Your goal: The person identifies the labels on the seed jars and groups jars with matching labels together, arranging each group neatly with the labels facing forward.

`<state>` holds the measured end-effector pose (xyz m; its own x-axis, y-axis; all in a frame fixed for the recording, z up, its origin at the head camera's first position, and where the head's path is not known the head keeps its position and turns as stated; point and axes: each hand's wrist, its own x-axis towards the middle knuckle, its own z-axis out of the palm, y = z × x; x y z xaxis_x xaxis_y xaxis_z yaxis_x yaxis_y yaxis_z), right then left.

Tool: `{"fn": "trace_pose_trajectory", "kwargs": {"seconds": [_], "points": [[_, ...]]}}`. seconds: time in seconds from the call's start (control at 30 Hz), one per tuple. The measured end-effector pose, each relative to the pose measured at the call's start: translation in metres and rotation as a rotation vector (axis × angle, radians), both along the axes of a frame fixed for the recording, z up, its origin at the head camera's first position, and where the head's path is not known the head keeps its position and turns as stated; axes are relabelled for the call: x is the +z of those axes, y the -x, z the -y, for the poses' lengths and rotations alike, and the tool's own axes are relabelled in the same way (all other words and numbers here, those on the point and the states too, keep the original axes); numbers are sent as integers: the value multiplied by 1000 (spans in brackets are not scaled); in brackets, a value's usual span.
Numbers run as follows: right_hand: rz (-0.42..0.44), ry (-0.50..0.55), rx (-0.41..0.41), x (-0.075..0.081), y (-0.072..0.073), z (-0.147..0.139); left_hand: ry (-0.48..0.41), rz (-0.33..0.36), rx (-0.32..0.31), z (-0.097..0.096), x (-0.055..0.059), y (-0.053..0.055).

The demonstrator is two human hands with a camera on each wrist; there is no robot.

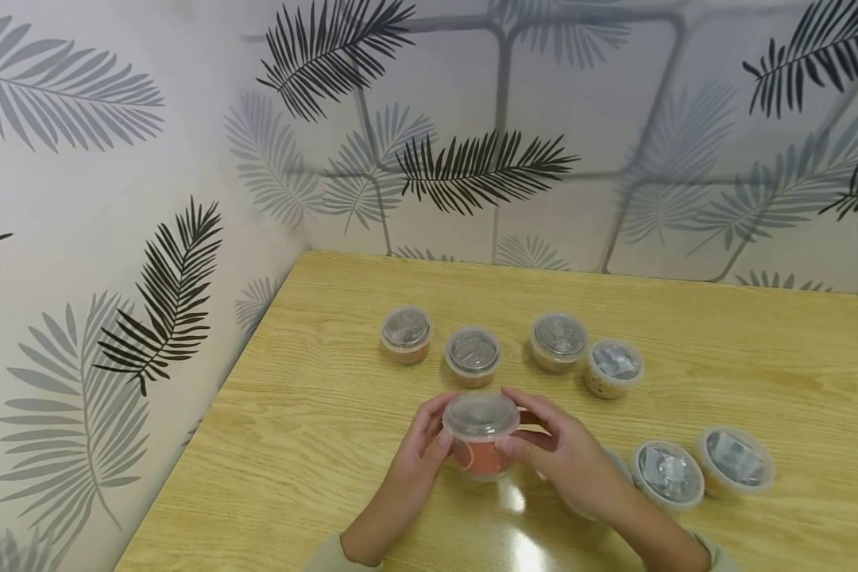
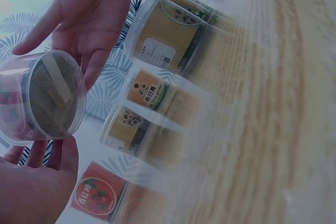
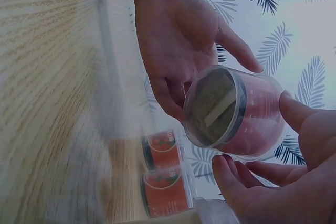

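Both hands hold a clear-lidded plastic cup point(image 1: 475, 454) with a red label, raised over the table's middle. My left hand point(image 1: 413, 454) grips its left side, thumb at the front. On the opposite side, my right hand point(image 1: 568, 457) has its thumb on the front and fingers around the back. The wrist views show the cup's clear base point(image 2: 55, 95), with dark brown matter and a pale strip inside. Just beyond it stand two similar red-labelled cups point(image 3: 167, 192) with round clear lids.
Farther right are two lidded cups, one a tan-labelled cup point(image 1: 604, 387). More lidded cups point(image 1: 668, 474) stand by my right forearm, which partly hides another cup. The wooden table point(image 1: 293, 381) meets leaf-patterned walls at its back and left.
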<state>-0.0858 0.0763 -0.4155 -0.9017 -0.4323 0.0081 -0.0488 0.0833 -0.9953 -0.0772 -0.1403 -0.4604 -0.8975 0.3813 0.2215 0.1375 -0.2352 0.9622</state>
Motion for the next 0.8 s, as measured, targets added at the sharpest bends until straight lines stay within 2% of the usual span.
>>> {"fn": "trace_pose_trajectory", "kwargs": {"seconds": [0.17, 0.3, 0.43, 0.5, 0.63, 0.8], "points": [[-49, -5, -53, 2, 2, -2, -17, -10, 32, 2, -1, 0], [-61, -16, -76, 4, 2, -3, -41, -37, 30, 2, -2, 2], [-58, 9, -40, 4, 2, -2, -67, -79, 15, 1, -5, 3], [-51, 29, -6, 4, 1, -2, -73, -68, 9, 2, -5, 3], [-28, 28, 41, 3, 0, -1, -73, -1, -7, 1, -3, 2], [-89, -43, 56, -2, -1, 1, -27, 0, -68, 0, -4, 1]]}}
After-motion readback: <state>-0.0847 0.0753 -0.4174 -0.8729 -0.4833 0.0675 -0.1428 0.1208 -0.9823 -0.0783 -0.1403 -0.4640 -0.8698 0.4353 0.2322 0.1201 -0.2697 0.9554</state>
